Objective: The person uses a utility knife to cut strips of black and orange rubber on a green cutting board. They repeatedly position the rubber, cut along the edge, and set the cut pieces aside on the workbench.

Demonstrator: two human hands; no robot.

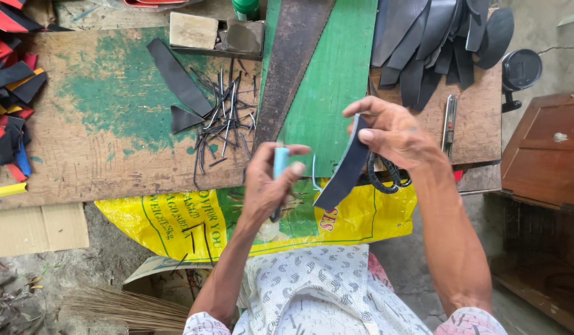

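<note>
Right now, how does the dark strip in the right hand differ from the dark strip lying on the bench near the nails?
The held strip is pinched in the right hand above the yellow sack; the bench strip lies flat on the wooden bench, untouched. The held strip hangs steeply down-left; the bench strip runs diagonally down-right. Both are dark, narrow, flexible-looking cuttings.

Worn wooden workbench (101, 155), concrete floor (107, 254)

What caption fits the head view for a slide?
Left hand holds a light-blue tool, right hand a dark strip, above a worn workbench.
</note>
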